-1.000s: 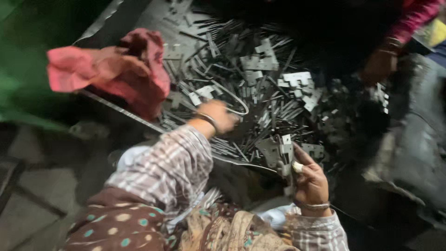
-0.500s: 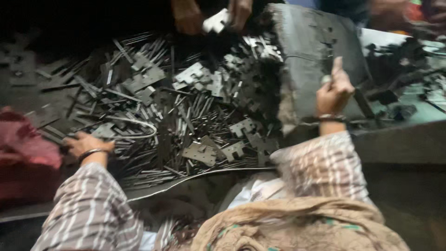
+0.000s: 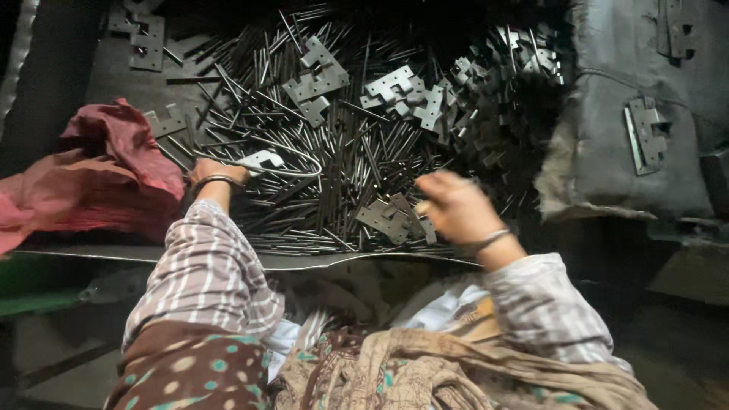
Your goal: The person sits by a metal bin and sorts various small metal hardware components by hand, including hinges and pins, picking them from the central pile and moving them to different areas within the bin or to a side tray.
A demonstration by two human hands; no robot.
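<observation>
Reaching into the centre pile of thin metal pins (image 3: 334, 182), left hand (image 3: 216, 173) pinches a flat hinge plate (image 3: 262, 159) beside the red cloth (image 3: 99, 182), while blurred right hand (image 3: 452, 205), grip unclear, hovers over hinge plates (image 3: 387, 219) low centre.

I look down on a tray (image 3: 91, 76) heaped with thin metal pins (image 3: 342, 175) and flat hinge plates (image 3: 395, 83). My left hand (image 3: 216, 173) rests on the pins beside a red cloth (image 3: 99, 178). My right hand (image 3: 456, 209), blurred, hovers over a plate (image 3: 383, 220).
</observation>
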